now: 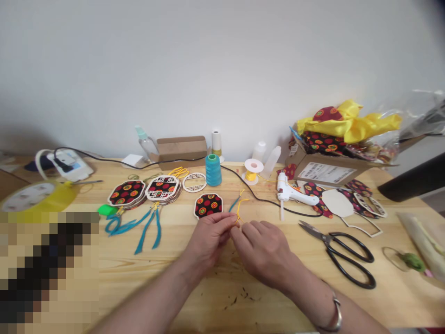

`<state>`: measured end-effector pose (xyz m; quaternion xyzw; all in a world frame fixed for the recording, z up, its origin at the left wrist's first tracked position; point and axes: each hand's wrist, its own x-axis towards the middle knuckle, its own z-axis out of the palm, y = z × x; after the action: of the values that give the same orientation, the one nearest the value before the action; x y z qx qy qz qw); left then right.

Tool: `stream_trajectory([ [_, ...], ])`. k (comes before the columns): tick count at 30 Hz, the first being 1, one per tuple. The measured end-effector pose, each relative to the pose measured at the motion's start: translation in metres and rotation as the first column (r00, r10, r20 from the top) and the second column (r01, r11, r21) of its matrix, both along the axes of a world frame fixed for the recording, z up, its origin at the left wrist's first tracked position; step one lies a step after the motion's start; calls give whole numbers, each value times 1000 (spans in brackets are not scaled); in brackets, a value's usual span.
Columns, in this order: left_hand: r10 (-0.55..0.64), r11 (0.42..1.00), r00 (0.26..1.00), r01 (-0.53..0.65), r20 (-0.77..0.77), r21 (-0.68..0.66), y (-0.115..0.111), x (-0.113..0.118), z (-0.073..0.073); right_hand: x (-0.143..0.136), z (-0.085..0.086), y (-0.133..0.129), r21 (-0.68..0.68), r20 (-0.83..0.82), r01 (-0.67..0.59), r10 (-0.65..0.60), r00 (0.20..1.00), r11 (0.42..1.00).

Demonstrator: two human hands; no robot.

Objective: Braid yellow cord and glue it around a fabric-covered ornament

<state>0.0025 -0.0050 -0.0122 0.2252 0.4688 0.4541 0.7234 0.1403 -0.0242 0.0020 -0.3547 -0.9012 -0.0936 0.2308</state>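
Note:
Between my two hands runs a thin yellow cord [238, 211], its loose end sticking up above the fingertips. My left hand [212, 234] pinches it between thumb and fingers. Close against it, my right hand [262, 248] is closed with bent fingers at the cord's lower part; its fingertips are partly hidden. Just beyond my left hand lies a dark patterned fabric piece with a pale rim [208, 205]. A short teal tassel with a yellow tip [236, 200] rests behind the cord.
Black-handled scissors [327, 239] lie right of my hands, with a white glue gun [295, 192] behind them. A teal thread cone [213, 170] and a yellow cord spool [253, 171] stand further back. Stacked ornaments [162, 188] with tassels lie left; a stuffed cardboard box [327, 172] stands right.

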Motion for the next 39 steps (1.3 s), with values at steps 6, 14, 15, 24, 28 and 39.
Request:
stream_trajectory([
  [6,1,999,995,3,-102,37,1,0,-3,6,2,18,-672,-544,-57,-440,715,738],
  [14,-63,991,981,83,-181,104,-1,2,1,2,-3,25,-822,-510,-515,-712,482,241],
  [15,-73,990,980,95,-186,108,-1,2,1,2,-3,25,-824,-508,-514,-713,483,239],
  [24,-144,977,967,173,-208,126,-3,1,-2,6,-2,29,-838,-515,-478,-670,534,263],
  [28,-156,973,968,185,-198,137,-2,1,0,7,-1,30,-846,-521,-431,-653,550,313],
  [39,-125,980,973,152,-193,130,-1,1,0,13,-1,32,-838,-540,-452,-594,597,307],
])
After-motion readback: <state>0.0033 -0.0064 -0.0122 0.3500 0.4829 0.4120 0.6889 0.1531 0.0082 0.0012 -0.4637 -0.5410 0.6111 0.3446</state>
